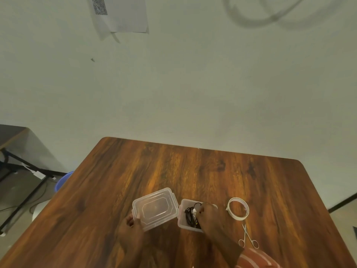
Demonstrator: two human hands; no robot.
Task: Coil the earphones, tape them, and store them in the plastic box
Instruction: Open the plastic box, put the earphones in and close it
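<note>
A clear plastic box [181, 222] stands near the front of the wooden table [193, 171]. Inside it lie coiled black earphones [190, 215] with a strip of white tape round them. My right hand [209, 213] reaches into the box from above, its fingertips pinching the coil at the taped spot. Left of the box lies the clear lid [155, 208]. My left hand [131, 227] grips the lid's near left corner between thumb and fingers. A roll of white tape [238, 208] lies right of the box.
Small metal scissors [247, 237] lie near the front right of the table, below the tape roll. Off the table's left edge are a blue bucket [62, 180], a black-framed desk [11, 136] and floor cables. A wall stands right behind the table.
</note>
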